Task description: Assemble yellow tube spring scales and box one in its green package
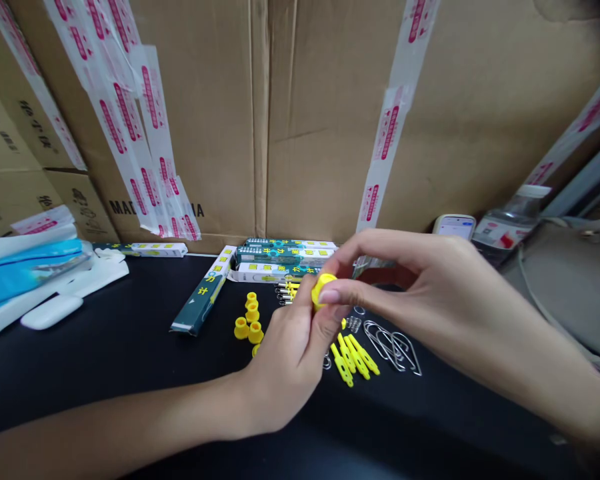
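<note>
We are pinching a yellow cap (324, 288) with our right hand (423, 290). Our left hand (290, 360) is resting curled against it; we cannot tell its grip.

Slim bare forearms (130, 430), narrow wrists (237, 405), and a short rounded thumbnail (329, 296) on the right grip (415, 277)

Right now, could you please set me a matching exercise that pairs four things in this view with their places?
Things:
1. round yellow piece
2. metal hooks
3. plastic bottle
4. blue packet

Places:
A. at the right, beside the phone
B. at the far left of the view
C. held up between the left hand and right hand
D. just right of the slim yellow sticks

Pairs: 1-C, 2-D, 3-A, 4-B
</note>
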`<action>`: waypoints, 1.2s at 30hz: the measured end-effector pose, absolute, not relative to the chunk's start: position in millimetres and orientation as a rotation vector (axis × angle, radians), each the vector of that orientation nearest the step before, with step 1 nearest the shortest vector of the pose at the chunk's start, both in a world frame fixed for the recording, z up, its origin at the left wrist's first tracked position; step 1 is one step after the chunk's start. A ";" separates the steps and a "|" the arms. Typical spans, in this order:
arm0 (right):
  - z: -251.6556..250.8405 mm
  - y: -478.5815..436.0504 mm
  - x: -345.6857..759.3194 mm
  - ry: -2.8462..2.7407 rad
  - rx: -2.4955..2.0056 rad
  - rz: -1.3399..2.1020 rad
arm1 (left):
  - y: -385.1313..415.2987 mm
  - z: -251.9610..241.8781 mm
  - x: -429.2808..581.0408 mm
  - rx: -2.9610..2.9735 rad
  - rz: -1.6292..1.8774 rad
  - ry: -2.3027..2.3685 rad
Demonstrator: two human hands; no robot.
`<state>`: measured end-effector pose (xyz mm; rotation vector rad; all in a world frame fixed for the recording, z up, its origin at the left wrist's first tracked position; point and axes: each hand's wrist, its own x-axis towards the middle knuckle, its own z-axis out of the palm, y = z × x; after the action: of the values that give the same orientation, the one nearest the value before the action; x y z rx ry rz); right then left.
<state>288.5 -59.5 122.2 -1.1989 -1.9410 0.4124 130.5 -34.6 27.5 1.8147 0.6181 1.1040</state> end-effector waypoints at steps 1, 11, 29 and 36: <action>123.0 -57.0 290.7 -1.958 -1.165 0.502 | -33.4 27.7 130.7 1.813 1.102 0.616; 124.6 -48.0 299.0 -1.968 -1.093 0.637 | -32.6 27.1 130.6 1.825 1.086 0.576; 125.4 -48.6 299.7 -1.837 -1.283 0.716 | -37.3 26.2 133.0 1.406 0.879 0.488; 113.1 -46.6 307.5 -1.757 -1.220 0.888 | -33.6 27.4 121.8 1.384 0.790 0.588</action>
<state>307.5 -46.6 113.1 -1.2196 -1.7567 0.8882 121.8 -33.6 27.4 1.3843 0.5880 0.7899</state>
